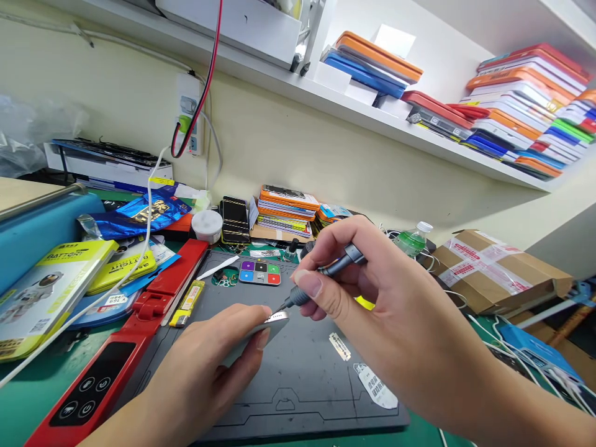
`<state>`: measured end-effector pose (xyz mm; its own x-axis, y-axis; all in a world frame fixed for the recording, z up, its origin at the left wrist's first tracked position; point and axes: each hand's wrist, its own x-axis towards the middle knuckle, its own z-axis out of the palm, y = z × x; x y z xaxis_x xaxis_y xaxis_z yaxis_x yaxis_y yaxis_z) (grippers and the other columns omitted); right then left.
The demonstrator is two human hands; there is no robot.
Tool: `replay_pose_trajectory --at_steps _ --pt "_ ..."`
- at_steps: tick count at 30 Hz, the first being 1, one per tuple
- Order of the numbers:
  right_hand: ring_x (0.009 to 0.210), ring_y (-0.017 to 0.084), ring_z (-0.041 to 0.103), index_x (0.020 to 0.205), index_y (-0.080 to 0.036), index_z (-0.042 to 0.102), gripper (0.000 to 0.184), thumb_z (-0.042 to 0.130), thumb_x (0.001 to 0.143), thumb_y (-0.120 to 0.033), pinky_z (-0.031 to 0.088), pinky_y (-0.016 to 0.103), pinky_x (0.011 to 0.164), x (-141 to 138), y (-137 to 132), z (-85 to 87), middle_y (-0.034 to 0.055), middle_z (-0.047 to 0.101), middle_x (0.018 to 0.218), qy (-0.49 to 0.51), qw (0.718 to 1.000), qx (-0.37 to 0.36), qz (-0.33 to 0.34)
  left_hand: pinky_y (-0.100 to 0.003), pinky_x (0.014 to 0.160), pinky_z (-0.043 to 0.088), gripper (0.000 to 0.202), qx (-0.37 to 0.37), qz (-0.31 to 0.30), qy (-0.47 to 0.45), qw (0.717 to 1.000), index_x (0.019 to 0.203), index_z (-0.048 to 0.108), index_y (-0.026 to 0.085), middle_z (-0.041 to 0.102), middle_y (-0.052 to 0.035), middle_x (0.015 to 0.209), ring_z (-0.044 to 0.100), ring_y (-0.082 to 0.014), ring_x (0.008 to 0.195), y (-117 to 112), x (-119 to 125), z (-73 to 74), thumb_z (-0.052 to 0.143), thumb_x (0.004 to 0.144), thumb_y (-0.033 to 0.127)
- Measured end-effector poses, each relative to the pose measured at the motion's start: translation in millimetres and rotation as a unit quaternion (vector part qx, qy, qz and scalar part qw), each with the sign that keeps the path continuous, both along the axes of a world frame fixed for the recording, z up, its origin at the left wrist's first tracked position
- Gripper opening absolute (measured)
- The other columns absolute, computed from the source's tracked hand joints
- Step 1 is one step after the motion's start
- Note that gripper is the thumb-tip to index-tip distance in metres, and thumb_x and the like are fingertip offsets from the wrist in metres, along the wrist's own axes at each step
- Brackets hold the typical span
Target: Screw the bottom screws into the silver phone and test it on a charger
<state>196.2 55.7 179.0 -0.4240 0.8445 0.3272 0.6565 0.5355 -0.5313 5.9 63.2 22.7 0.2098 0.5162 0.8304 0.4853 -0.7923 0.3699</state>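
Nearest to us, our left hand (205,366) comes in from the lower left and holds a phone (261,332) tilted up off the dark work mat (302,379). Its fingers are pressed together along the near edge, with the thumb on top near the silvery end. The phone looks thin, stiff and smooth. We judge it light but slippery and easy to scratch, so it is best gripped by its long edges, not its faces.

Just above it, our right hand (372,292) reaches across from the right with the wrist raised. Thumb and forefinger pinch a slim grey screwdriver (321,276) like a pen, and the other fingers curl under. Its tip touches the phone's upper end. The tool looks rigid and light, and the narrow tip could skid off if pushed hard.

On the mat beyond lie two loose stickers (339,346) and a small coloured parts tray (260,272). A red hinged clamp (139,323) and a yellow lighter (187,303) lie at the mat's left edge. Farther back on the tabletop (28,391) stand stacked phone boxes (286,211) and a taped carton (493,273). A shelf (419,133) of bright boxes hangs on the wall.
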Motion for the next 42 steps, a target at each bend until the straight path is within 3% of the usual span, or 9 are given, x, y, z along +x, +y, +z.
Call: replay_pose_trajectory --at_steps 12,19,22,25,27,32,36,38,42 --pt "0.072 0.005 0.062 0.108 -0.024 0.050 0.009 0.053 0.102 -0.031 0.052 0.021 0.062 0 0 0.7 -0.0065 0.065 0.094 -0.011 1.000 0.002 0.003 -0.006 0.081 0.050 0.029 0.001 0.024 0.009 1.000 0.127 0.051 0.021 0.069 -0.0008 0.109 0.069 -0.0054 0.092 -2 -1 -1.6 0.055 0.099 0.016" --pt "0.075 0.004 0.060 0.112 -0.025 0.053 0.015 0.054 0.097 -0.026 0.048 0.016 0.058 -3 5 21.8 -0.0077 0.065 0.094 -0.125 0.992 0.018 0.018 -0.002 0.075 0.050 0.029 -0.039 0.032 -0.006 0.999 0.127 0.051 0.022 0.070 0.0015 0.110 0.070 -0.0035 0.090 -3 -1 -3.4 0.055 0.099 0.020" --pt "0.072 0.006 0.058 0.113 -0.025 0.053 0.018 0.053 0.101 -0.039 0.042 0.020 0.054 -7 9 31.4 -0.0075 0.066 0.091 -0.191 0.980 0.056 0.028 -0.002 0.073 0.049 0.025 -0.029 0.041 -0.003 0.999 0.125 0.051 0.023 0.071 0.0028 0.106 0.070 -0.0027 0.085 -3 -1 -2.9 0.054 0.099 0.022" --pt "0.062 0.009 0.052 0.103 -0.021 0.055 0.040 0.038 0.107 -0.057 0.034 0.025 0.049 -11 11 38.3 -0.0046 0.063 0.075 -0.228 0.971 0.075 0.020 -0.005 0.075 0.051 0.025 -0.033 0.063 0.003 0.997 0.125 0.050 0.024 0.072 0.0040 0.105 0.071 -0.0052 0.088 -4 -1 -2.2 0.054 0.100 0.025" --pt "0.066 0.009 0.055 0.101 -0.021 0.056 0.046 0.031 0.107 -0.059 0.036 0.025 0.051 -12 11 42.1 -0.0031 0.064 0.078 -0.228 0.972 0.058 0.011 -0.006 0.074 0.052 0.025 -0.044 0.077 0.001 0.996 0.125 0.050 0.025 0.072 0.0054 0.105 0.072 -0.0058 0.087 -3 -1 -2.1 0.054 0.101 0.029" --pt "0.073 0.007 0.061 0.113 -0.028 0.059 0.030 0.043 0.104 -0.052 0.043 0.019 0.055 -14 12 50.7 -0.0059 0.068 0.089 -0.225 0.974 -0.015 0.000 -0.004 0.075 0.050 0.025 -0.047 0.075 -0.007 0.996 0.124 0.049 0.023 0.072 0.0042 0.105 0.071 -0.0048 0.088 -4 -1 -2.7 0.054 0.101 0.029" --pt "0.072 0.012 0.063 0.108 -0.025 0.059 0.048 0.034 0.103 -0.066 0.043 0.023 0.054 -15 14 55.4 -0.0017 0.067 0.081 -0.248 0.968 -0.042 -0.017 -0.007 0.078 0.051 0.025 -0.046 0.081 0.019 0.995 0.126 0.048 0.024 0.072 0.0034 0.108 0.072 -0.0075 0.092 -6 -2 -3.1 0.053 0.102 0.030" --pt "0.074 0.012 0.063 0.106 -0.024 0.059 0.045 0.036 0.103 -0.063 0.044 0.023 0.054 -15 13 54.8 -0.0008 0.067 0.083 -0.244 0.969 -0.024 -0.024 -0.007 0.077 0.051 0.025 -0.049 0.091 0.026 0.994 0.126 0.048 0.025 0.072 0.0038 0.108 0.072 -0.0070 0.090 -6 -2 -2.7 0.052 0.102 0.032" --pt "0.073 0.009 0.061 0.114 -0.030 0.059 0.019 0.050 0.099 -0.039 0.044 0.020 0.050 -13 14 47.0 -0.0070 0.069 0.091 -0.239 0.971 0.006 -0.012 -0.007 0.076 0.051 0.022 -0.051 0.098 0.028 0.993 0.124 0.048 0.025 0.072 0.0044 0.106 0.072 -0.0067 0.086 -6 -1 -1.1 0.051 0.103 0.032"
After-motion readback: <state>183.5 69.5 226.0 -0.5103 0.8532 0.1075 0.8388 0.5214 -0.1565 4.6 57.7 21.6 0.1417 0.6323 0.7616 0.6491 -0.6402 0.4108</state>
